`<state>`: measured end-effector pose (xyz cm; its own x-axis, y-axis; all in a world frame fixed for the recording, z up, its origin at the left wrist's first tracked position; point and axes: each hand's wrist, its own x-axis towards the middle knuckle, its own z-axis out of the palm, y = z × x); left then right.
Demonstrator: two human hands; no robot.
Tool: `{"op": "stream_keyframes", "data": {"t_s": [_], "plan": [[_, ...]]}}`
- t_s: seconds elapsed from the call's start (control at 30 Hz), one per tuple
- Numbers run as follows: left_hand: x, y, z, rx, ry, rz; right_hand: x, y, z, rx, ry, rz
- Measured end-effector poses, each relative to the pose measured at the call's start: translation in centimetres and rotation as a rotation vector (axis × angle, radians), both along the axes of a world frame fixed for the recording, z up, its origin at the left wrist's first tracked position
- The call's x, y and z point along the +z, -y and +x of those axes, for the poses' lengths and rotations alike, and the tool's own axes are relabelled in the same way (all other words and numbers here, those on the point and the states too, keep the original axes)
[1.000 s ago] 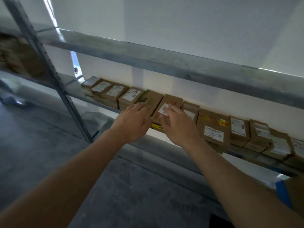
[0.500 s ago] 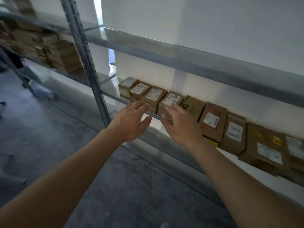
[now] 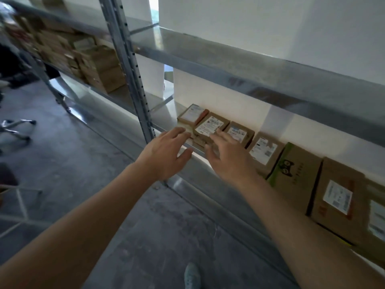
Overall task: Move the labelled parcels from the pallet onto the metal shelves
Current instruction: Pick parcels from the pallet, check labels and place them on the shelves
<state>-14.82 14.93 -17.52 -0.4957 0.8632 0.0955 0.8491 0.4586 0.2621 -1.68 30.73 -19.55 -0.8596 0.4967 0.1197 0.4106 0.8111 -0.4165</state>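
Parcels point(image 3: 210, 126) just beyond both hands point(image 3: 198, 155).

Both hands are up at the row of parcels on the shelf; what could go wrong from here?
The parcel with the green cat print overhangs the shelf edge and could be knocked off. The right hand and left hand reach in open among small stacked parcels, which might shift or topple.
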Motion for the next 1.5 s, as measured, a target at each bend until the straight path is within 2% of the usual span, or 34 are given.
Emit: {"op": "stream_keyframes", "data": {"t_s": [0.4, 0.83, 0.97, 1.27, 1.5], "plan": [[-4.0, -5.5, -12.9, -0.042, 0.066, -0.053, -2.9, -4.7, -12.3, -0.029, 0.080, -0.041], [-10.1, -10.6, -27.6, -0.353, 0.168, -0.086, -7.7, -4.8, -23.6, -0.321, 0.177, -0.042], [-11.9, -12.1, -31.2, -0.442, 0.190, -0.109, -8.7, -4.6, -26.3, -0.410, 0.194, -0.103], [-15.7, -15.9, -35.0, -0.553, 0.230, -0.125, -11.7, -6.0, -30.2, -0.496, 0.188, -0.181], [-18.5, -17.6, -35.6, -0.546, 0.328, -0.110, -14.9, -7.0, -31.6, -0.525, 0.138, -0.085]]}}
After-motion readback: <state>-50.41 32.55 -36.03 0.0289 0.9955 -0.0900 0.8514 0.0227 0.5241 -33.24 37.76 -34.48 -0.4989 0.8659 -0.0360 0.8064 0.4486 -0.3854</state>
